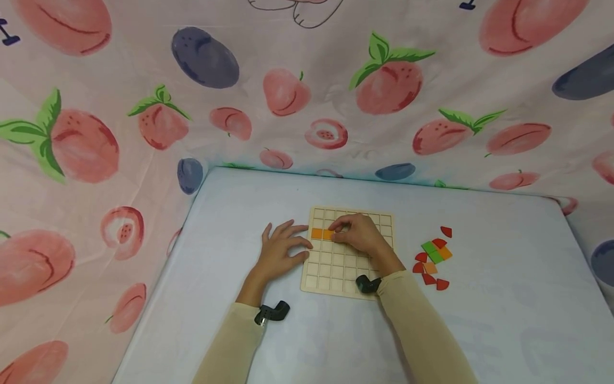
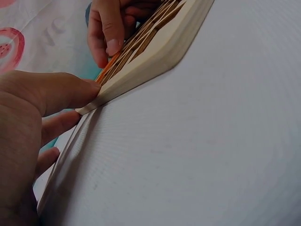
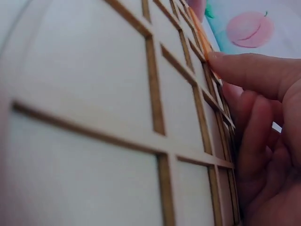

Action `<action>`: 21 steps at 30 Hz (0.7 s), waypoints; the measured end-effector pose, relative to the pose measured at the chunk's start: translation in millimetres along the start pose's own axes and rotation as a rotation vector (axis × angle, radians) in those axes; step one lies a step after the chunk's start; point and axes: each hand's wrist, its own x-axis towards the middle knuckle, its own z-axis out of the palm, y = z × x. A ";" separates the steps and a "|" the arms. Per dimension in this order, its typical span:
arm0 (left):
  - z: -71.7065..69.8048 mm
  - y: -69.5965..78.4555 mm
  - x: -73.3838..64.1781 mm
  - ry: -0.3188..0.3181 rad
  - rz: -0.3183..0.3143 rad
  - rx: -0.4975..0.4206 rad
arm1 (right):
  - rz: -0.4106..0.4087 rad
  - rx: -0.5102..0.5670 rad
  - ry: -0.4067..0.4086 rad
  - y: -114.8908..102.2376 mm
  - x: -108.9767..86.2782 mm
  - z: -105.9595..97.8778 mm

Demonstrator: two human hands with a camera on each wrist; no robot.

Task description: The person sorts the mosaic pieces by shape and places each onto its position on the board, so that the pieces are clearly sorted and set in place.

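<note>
A pale wooden grid board (image 1: 331, 271) lies flat on the table, its square cells divided by thin raised strips. Two orange square tiles sit side by side in a row near its left edge; the left one (image 1: 317, 233) is fully in its cell. My right hand (image 1: 360, 233) is over the board, thumb and index finger pinching the right-hand orange tile (image 1: 328, 234), which they partly cover. In the right wrist view the thumb meets the orange tile (image 3: 205, 44). Fingers spread, my left hand (image 1: 278, 256) touches the board's left edge; its thumb (image 2: 70, 92) rests against the wooden rim.
Right of the board lies a loose group of flat pieces: several red quarter-round ones (image 1: 442, 285), green squares (image 1: 435, 256) and orange squares (image 1: 430, 268). The white tabletop (image 1: 503, 320) meets a fruit-print cloth (image 1: 288, 53) behind and at the left.
</note>
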 end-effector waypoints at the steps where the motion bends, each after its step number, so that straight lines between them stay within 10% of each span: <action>1: 0.2 -0.1 0.3 0.002 0.001 0.001 | 0.003 0.013 -0.013 0.4 -0.8 -1.3; 10: 2.1 -1.7 0.7 0.001 -0.020 0.003 | 0.031 0.159 -0.071 6.6 -19.8 -27.4; 21: 1.1 -0.3 0.9 -0.005 -0.039 0.027 | 0.112 0.066 0.020 27.1 -58.3 -86.5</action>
